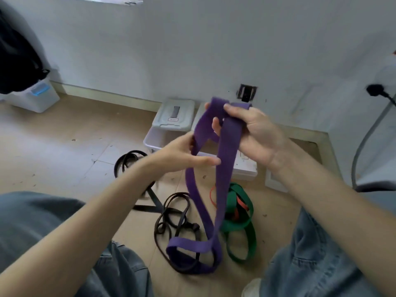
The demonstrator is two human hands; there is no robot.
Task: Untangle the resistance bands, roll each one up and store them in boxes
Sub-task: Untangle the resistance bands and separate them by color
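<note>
Two tangled band heaps (pixel 214 213) underneath.

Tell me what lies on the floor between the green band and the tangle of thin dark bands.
In the head view, the lower loop of the purple band hangs and touches down between the green band and the dark bands; both hands hold its upper end.

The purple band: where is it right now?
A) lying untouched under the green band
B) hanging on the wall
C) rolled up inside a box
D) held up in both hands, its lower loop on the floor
D: the right hand and left hand hold the purple band up; its lower loop reaches the floor.
</note>
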